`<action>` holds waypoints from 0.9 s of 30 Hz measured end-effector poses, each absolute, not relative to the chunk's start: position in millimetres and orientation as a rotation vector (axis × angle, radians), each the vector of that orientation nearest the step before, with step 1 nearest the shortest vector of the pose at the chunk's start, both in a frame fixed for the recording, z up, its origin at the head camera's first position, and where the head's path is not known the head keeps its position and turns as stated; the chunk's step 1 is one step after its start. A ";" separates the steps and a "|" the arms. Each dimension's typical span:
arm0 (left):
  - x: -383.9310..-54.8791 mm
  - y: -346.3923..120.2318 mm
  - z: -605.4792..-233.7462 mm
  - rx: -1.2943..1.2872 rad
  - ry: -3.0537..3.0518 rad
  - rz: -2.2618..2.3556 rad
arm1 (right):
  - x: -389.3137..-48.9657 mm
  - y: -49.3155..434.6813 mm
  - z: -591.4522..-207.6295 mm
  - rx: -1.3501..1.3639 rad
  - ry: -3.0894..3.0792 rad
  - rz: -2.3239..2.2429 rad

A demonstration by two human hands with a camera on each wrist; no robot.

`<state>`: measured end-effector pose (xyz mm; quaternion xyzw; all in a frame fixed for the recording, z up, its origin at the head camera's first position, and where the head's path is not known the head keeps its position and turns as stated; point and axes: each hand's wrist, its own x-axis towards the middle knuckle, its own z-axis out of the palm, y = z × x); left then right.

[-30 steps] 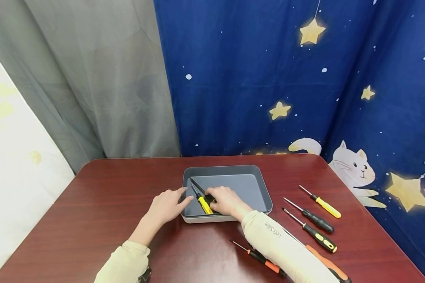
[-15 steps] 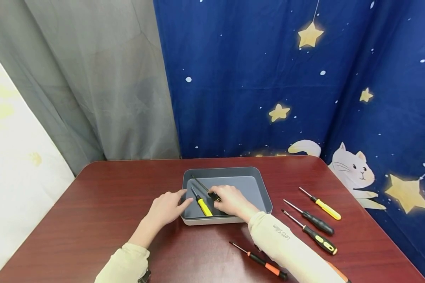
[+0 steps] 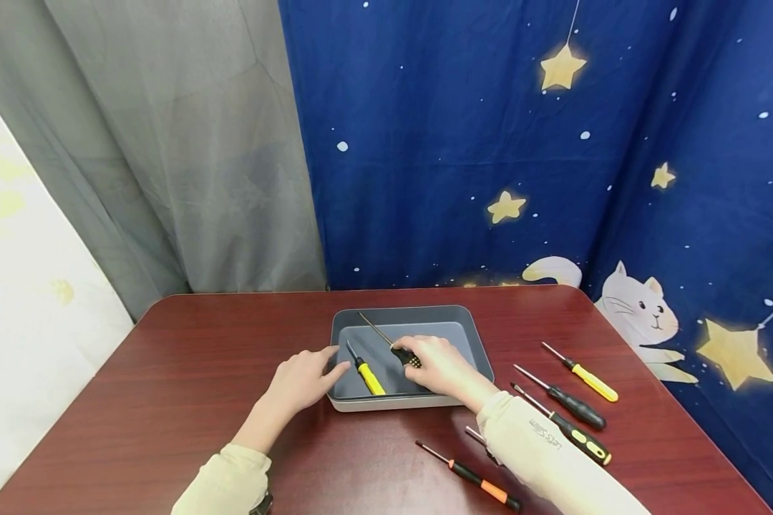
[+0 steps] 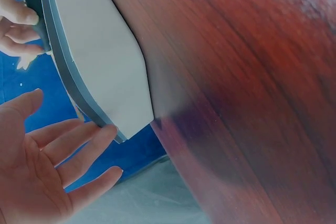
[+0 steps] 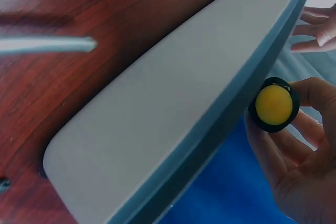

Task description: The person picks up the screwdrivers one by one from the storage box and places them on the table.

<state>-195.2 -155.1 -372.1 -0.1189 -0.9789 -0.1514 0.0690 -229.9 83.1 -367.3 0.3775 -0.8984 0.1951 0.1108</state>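
Note:
My right hand (image 3: 439, 365) grips the handle of a screwdriver (image 3: 407, 355), black with yellow dots, over a shallow grey tin (image 3: 399, 404). Its thin shaft points toward the tin's back left. In the right wrist view, fingers and thumb curl round the handle, whose yellow end cap (image 5: 274, 105) faces the camera. My left hand (image 3: 299, 378) stays at the tin's left rim. Spread, straight fingers (image 4: 86, 156) touch that rim in the left wrist view. Inside the tin, left of the held tool, lies a screwdriver with a yellow handle (image 3: 369, 378).
To the right lie a yellow screwdriver (image 3: 594, 381), a black one (image 3: 576, 408) and a black-and-yellow one (image 3: 589, 447), partly under my right sleeve (image 3: 547, 450). Nearer the front is an orange-and-black screwdriver (image 3: 483, 485). The sleeve covers most of another tool (image 3: 479, 438).
My right hand has shifted right with the dotted screwdriver, widening the gap to the yellow one in the tin. The right sleeve has swung right too. My left hand has stayed put.

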 end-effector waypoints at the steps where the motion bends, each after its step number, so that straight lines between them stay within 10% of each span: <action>1: -195.2 -155.2 -371.9 -0.358 -2.947 -0.457 | -228.3 84.9 -365.7 1.108 -2.635 0.572; 27: -195.1 -154.5 -371.2 -0.365 -2.973 -0.477 | -199.8 116.1 -347.9 1.115 -2.566 0.563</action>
